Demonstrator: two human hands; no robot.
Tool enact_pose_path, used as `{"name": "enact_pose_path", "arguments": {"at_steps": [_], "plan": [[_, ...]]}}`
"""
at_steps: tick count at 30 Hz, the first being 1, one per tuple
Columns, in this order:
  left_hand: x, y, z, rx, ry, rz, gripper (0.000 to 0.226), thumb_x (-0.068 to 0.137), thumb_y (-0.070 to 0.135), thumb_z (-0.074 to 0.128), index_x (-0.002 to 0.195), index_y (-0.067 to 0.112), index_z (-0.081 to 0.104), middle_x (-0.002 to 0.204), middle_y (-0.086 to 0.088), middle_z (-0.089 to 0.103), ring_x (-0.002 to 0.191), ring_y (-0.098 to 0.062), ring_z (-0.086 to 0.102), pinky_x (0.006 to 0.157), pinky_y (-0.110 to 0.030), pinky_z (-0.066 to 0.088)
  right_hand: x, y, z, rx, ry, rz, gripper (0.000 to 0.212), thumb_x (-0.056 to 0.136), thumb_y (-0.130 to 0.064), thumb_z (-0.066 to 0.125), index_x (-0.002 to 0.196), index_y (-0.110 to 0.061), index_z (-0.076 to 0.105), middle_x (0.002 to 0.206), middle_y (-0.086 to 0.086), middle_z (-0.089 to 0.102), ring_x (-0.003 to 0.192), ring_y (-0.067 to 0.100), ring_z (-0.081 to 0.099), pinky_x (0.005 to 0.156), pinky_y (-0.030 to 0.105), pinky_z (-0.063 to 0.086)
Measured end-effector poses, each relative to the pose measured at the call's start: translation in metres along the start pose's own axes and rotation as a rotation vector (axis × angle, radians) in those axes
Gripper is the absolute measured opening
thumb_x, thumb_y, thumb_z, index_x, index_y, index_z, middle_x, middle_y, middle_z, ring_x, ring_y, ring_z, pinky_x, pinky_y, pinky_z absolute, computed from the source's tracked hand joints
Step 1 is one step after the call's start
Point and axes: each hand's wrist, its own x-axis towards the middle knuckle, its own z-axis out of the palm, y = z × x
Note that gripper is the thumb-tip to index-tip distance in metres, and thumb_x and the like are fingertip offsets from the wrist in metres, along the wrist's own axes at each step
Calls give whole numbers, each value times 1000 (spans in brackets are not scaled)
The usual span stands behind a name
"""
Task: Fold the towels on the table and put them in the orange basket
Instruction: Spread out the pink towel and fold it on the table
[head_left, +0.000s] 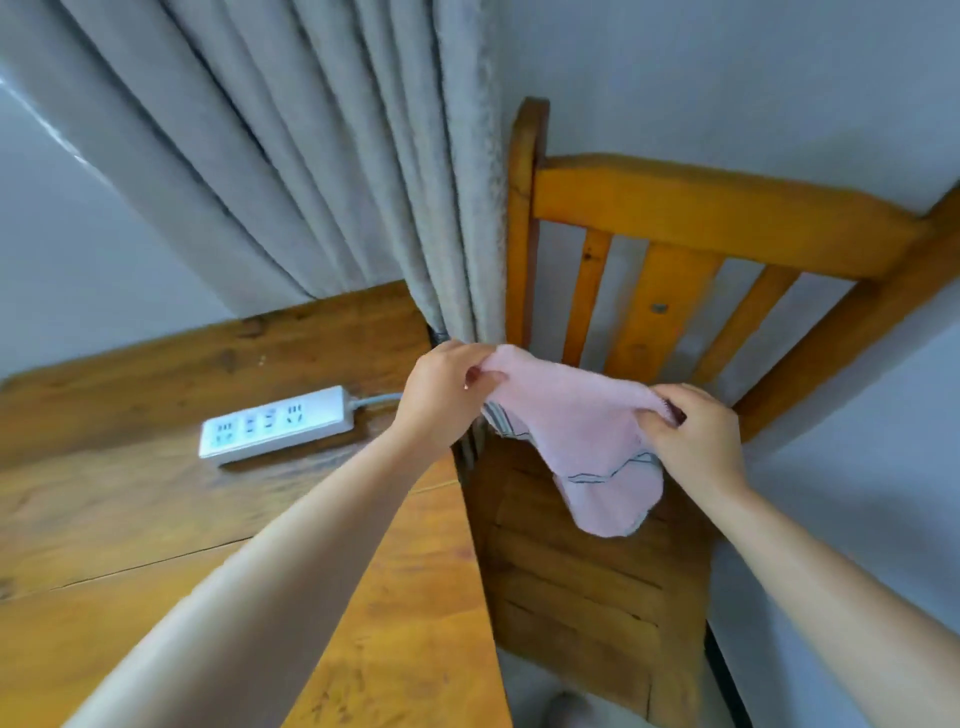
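Both hands pinch the pink towel (576, 436) at its top corners, the left hand (441, 395) on the left corner and the right hand (696, 441) on the right one, so it hangs in the air above the wooden chair (582, 582), just right of the table (156, 509) with the white power strip (275, 423).

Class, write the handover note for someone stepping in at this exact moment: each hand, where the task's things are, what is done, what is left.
Left hand pinches one top corner of the pink towel; right hand pinches the other.
Towel hangs in the air above the wooden chair, beside the table, not yet folded.
Orange basket and other towels: out of view.
Done: towel picked up.
Left: fold it, find the basket, put it in.
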Motion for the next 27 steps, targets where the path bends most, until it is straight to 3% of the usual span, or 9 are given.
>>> {"name": "enact_pose_path", "arguments": {"at_steps": [5, 8, 12, 17, 20, 23, 27], "plan": [[-30, 8, -112, -57, 264, 42, 29, 86, 15, 61, 113, 6, 64, 96, -12, 61, 80, -14, 47, 69, -13, 30, -5, -118, -13, 98, 108, -182, 22, 80, 4, 53, 65, -9, 64, 59, -8, 48, 56, 9, 41, 50, 5, 28], [-64, -5, -184, -61, 420, 57, 30, 85, 14, 62, 113, 4, 64, 100, -14, 62, 79, -20, 52, 74, -18, 37, -26, -193, -5, 151, 108, -287, 14, 80, 4, 53, 76, 1, 66, 70, 7, 57, 67, 17, 48, 52, 8, 31], [-115, -41, -265, -31, 552, 49, 30, 87, 16, 61, 114, 5, 63, 105, -17, 62, 88, -28, 59, 80, -26, 44, -64, -284, 19, 245, 82, -379, 14, 80, 3, 53, 81, 4, 67, 81, 19, 65, 74, 24, 53, 61, 24, 35], [-196, -119, -344, 3, 664, -26, 27, 85, 11, 60, 111, 3, 65, 105, -21, 61, 92, -31, 59, 82, -26, 41, -131, -375, 66, 258, 27, -498, 19, 81, 0, 51, 91, -3, 68, 88, 15, 67, 83, 22, 55, 66, 19, 33], [-229, -158, -360, 36, 665, -65, 25, 85, 10, 60, 108, 2, 66, 101, -23, 61, 92, -32, 58, 80, -25, 40, -155, -397, 94, 186, -37, -582, 27, 81, 2, 51, 98, -6, 70, 87, 21, 65, 87, 30, 56, 67, 19, 31], [-268, -212, -357, 85, 606, -132, 21, 84, 11, 60, 101, 2, 68, 90, -21, 59, 92, -31, 56, 76, -26, 35, -192, -405, 133, 126, -124, -672, 33, 75, 10, 51, 97, -5, 72, 77, 28, 58, 74, 29, 53, 62, 20, 28], [-318, -281, -317, 149, 309, -243, 16, 85, 13, 57, 86, 0, 65, 77, -14, 51, 84, -28, 51, 67, -30, 33, -235, -374, 183, -55, -447, -701, 33, 74, 14, 52, 93, -3, 73, 79, 24, 58, 73, 31, 55, 67, 26, 38]]}}
